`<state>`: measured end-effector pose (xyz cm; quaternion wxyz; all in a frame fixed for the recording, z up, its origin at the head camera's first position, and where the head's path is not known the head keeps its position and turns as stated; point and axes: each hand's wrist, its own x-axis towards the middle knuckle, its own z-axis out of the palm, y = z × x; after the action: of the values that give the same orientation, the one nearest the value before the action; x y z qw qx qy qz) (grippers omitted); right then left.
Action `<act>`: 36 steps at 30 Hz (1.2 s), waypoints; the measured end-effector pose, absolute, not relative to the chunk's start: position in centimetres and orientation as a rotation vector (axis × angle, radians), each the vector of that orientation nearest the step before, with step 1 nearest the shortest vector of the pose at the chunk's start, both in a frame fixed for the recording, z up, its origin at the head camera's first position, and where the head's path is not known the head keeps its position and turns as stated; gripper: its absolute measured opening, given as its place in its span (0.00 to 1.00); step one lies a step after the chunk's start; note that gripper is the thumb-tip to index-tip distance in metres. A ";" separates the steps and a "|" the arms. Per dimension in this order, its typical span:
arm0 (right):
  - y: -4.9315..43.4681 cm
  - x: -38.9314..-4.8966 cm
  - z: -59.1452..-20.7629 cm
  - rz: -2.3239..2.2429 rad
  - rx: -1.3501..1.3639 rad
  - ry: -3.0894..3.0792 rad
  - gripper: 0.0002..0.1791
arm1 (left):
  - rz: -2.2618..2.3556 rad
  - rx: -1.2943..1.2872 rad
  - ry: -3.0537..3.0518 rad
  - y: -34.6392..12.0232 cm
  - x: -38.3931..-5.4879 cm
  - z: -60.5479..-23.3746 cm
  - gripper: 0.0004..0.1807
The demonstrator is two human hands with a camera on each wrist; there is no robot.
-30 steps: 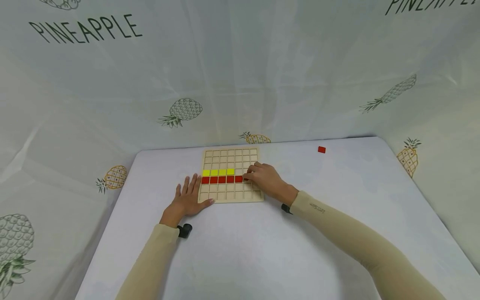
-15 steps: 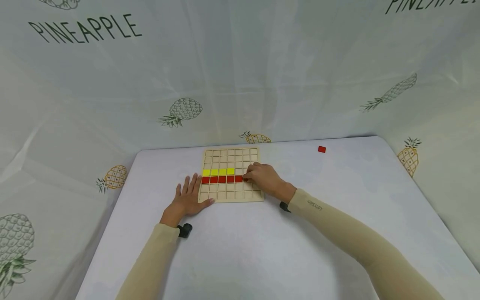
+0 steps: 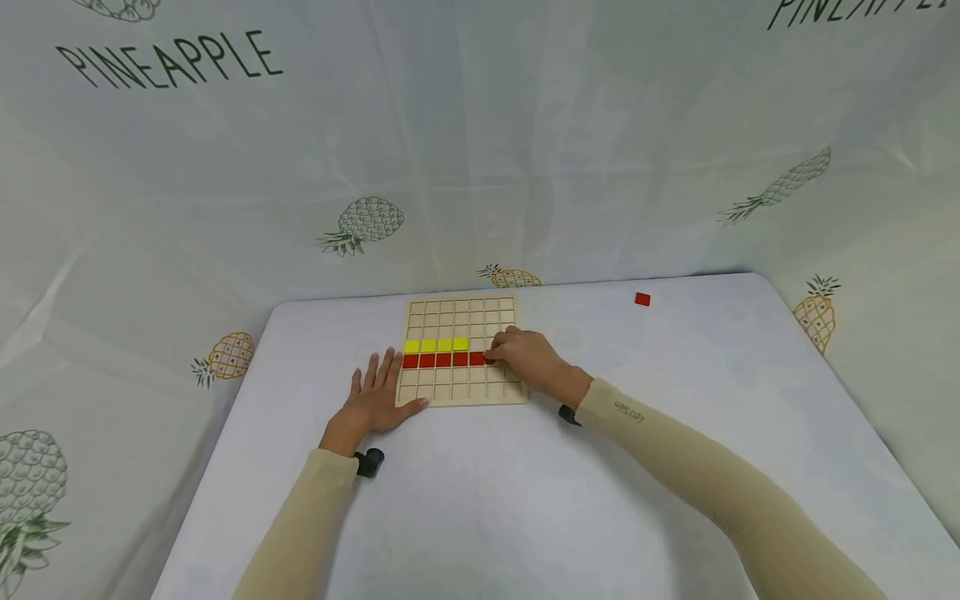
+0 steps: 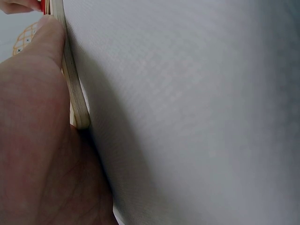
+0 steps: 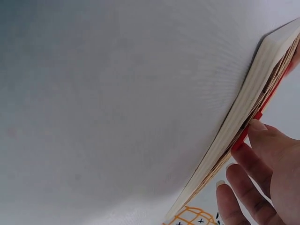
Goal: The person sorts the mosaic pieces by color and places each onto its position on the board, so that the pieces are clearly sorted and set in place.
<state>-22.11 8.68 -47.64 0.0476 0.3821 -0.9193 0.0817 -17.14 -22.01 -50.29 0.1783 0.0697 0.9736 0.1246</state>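
A wooden grid board (image 3: 453,390) lies on the table in the head view. Across its cells runs a row of several red tiles (image 3: 436,360), with several yellow tiles (image 3: 437,344) in the row just behind. My left hand (image 3: 373,404) rests along the board's left side, fingers straight and spread, thumb on the front left corner. At the right end of the red row, my right hand (image 3: 532,357) pinches a red tile (image 5: 242,137) between thumb and index finger, low over the board's cells. The other fingers of that hand are bent loosely in the right wrist view.
One loose red tile (image 3: 642,299) lies toward the back right of the white table (image 3: 465,500). Behind the table hangs a pale curtain (image 3: 480,150) printed with pineapples. Each wrist carries a small black camera (image 3: 370,462).
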 end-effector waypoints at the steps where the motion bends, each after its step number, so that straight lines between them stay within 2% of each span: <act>1: 8.7 -22.1 -47.7 0.226 1.167 -2.805 0.13 | 0.350 0.199 2.756 -22.0 -17.1 -50.3 0.61; 9: 9.1 -21.5 -47.7 0.053 1.214 -2.781 0.19 | 0.353 0.202 2.761 -22.0 -17.2 -50.5 0.61; 17: 10.4 -21.0 -47.7 0.147 1.191 -2.754 0.17 | 0.366 0.203 2.757 -21.9 -17.1 -50.4 0.60; 36: 19.8 -21.5 -46.8 0.127 0.960 -2.692 0.21 | 0.372 0.211 2.751 -22.1 -17.4 -50.7 0.62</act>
<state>-21.54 19.82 -46.80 0.1400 0.3323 -0.9317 0.0438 -17.44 -22.14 -50.69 0.1776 0.0747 0.9724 0.1316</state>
